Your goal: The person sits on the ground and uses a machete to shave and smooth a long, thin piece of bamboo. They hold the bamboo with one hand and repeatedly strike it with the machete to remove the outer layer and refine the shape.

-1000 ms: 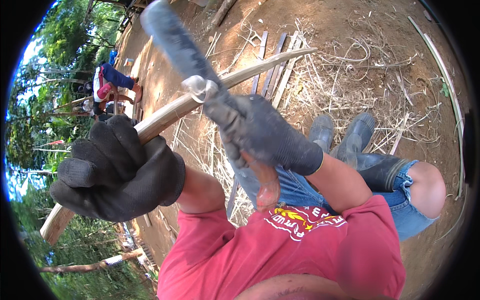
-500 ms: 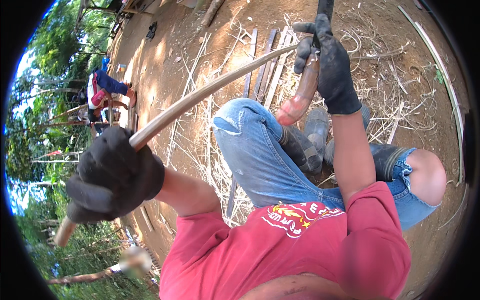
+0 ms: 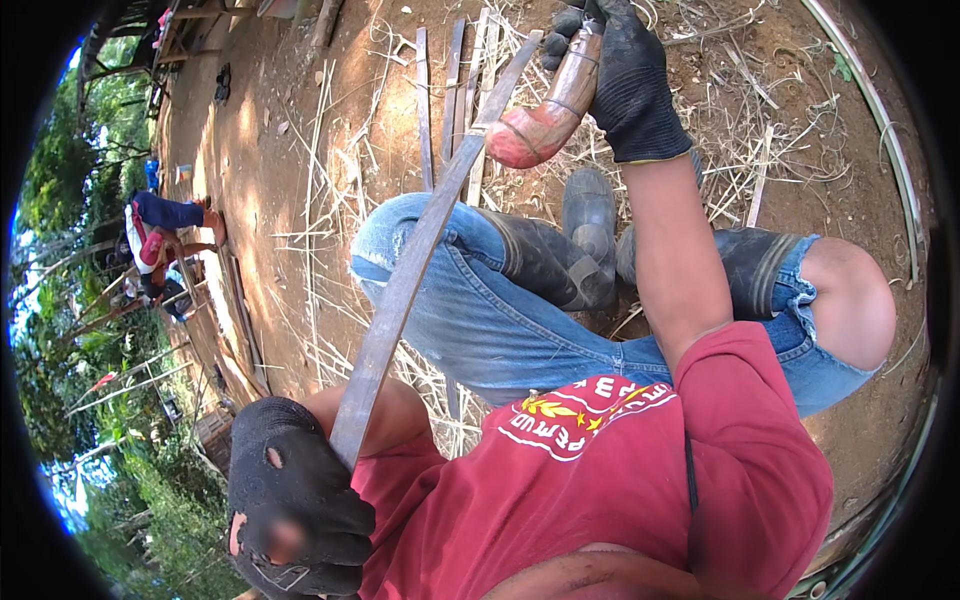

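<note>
My left hand (image 3: 300,500), in a worn black glove with holes, is closed around the lower end of a long flat wooden strip (image 3: 410,265). The strip slants up and away across my left knee, its broad brown face showing. Its far end lies close beside the curved wooden handle of a knife (image 3: 545,125), which has a reddish butt and a dark band round it. My right hand (image 3: 630,85), also in a black glove, grips the knife at the upper part of the handle. The blade is out of view past the top edge.
Several flat strips (image 3: 452,95) lie on the dirt ahead, among pale shavings (image 3: 790,165). My rubber boots (image 3: 590,215) and jeans (image 3: 470,330) are below the strip. A long pale pole (image 3: 890,130) lies at the right. Far left, another person (image 3: 165,225) bends over timber.
My left hand has come down and closer to my body, and the strip has turned to show its broad face. My right hand and the knife have shifted up and left in view.
</note>
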A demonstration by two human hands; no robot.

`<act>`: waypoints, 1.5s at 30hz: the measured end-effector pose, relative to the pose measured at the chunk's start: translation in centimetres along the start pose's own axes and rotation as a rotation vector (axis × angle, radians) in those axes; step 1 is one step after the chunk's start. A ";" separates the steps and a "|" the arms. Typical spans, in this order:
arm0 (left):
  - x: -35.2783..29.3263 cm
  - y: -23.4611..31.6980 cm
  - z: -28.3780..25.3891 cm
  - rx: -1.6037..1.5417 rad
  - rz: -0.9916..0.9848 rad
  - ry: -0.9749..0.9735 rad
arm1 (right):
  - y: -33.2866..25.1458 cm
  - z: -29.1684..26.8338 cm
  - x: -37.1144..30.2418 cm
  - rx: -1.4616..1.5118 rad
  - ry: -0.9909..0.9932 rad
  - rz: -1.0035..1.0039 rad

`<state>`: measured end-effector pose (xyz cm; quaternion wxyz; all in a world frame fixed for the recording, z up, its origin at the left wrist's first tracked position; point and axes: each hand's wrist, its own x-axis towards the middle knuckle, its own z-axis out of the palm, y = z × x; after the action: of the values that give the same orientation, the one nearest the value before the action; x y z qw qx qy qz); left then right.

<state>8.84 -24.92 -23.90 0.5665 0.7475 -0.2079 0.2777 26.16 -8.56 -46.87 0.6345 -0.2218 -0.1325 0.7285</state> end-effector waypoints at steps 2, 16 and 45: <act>0.2 -0.6 0.1 0.006 0.024 0.008 | 0.3 -0.4 0.5 0.071 0.051 -0.024; -3.1 5.4 2.6 0.849 0.237 1.237 | -1.1 -2.2 1.9 0.060 0.239 -0.166; -3.4 1.8 -0.3 0.092 0.152 0.232 | -4.1 -9.7 5.5 0.130 0.087 -0.212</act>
<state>5.07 -25.16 -24.71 0.5291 0.7177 -0.1843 0.4136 33.92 -3.34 -54.19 0.7262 -0.1963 -0.0801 0.6539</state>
